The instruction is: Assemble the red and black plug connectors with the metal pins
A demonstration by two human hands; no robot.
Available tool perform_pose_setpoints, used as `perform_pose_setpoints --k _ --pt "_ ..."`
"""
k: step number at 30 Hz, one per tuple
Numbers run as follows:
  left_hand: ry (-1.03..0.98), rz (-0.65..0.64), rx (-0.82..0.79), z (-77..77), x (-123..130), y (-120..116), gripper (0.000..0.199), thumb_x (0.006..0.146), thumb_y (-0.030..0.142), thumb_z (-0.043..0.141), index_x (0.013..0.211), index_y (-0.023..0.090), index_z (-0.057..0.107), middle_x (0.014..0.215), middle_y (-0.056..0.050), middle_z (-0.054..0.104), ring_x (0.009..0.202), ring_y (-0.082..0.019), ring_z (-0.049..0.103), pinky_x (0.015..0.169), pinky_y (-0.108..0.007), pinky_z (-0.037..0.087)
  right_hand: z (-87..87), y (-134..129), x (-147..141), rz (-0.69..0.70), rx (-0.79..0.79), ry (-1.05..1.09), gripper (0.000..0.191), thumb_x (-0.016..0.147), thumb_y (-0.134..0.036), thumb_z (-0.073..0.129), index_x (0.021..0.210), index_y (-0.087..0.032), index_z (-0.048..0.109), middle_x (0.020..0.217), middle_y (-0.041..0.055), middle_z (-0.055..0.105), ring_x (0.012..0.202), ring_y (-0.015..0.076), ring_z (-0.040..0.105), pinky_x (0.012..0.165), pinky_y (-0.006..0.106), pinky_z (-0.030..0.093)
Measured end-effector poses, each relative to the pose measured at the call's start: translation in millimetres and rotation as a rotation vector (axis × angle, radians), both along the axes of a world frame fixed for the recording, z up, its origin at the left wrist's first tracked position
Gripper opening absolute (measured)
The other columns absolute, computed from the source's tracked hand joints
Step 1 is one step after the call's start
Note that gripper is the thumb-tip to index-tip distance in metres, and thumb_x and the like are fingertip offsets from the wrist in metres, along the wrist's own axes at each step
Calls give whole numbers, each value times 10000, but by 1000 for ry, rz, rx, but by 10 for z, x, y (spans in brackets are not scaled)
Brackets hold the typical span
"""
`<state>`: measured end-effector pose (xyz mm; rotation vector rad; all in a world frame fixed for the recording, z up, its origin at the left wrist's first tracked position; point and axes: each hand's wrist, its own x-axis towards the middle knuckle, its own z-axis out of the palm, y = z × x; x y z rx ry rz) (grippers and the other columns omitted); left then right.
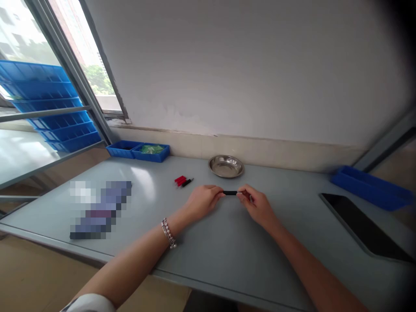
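- So, what did the head-camera feed show me at the bench?
- I logged a left hand (203, 201) and a right hand (256, 207) over a grey table (227, 247), both closed in a fingertip pinch on opposite ends of a short black tube (230, 193), which they held level between them.
- Was that hold sound?
- I judged it sound. Pinching at the ends left the tube's middle in view, and I would have advised even pressure from both sides to keep it straight.
- What lay nearest?
- Small red and black connectors (183, 181) lay beyond the left hand, and a stainless steel bowl (225, 166) sat beyond the tube.
- And further out?
- Two blue plastic trays (138, 151) stood touching by the wall, and a black tablet (364, 225) lay to the right. Pixelation hid an object (100, 210) on the left, so I could not identify it.
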<state>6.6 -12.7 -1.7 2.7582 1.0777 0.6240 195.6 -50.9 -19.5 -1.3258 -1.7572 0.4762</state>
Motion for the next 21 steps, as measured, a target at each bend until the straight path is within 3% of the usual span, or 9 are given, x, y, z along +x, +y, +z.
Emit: perform_pose_setpoints --k 4,9,21 --pt "-17 8 9 -24 -5 20 292 893 320 351 924 162 594 801 -52 646 679 -138 576 596 -224 392 -20 14 11 -4 -72 93 195 774 -391 486 738 -205 535 592 -18 561 541 120 493 524 232 362" --pt "-13 -6 19 -3 10 -9 298 894 331 347 922 165 593 790 -48 638 653 -133 568 570 -224 376 20 -4 -5 -8 -199 225 306 770 -472 480 636 -198 507 536 -6 577 487 114 475 490 237 351" --pt "-67 -49 -88 -5 -10 22 280 891 302 351 832 156 582 708 -32 613 600 -113 525 573 -210 367 1 29 17 58 -186 376 212 660 -385 634 724 -197 562 661 9 631 575 134 551 530 259 402"
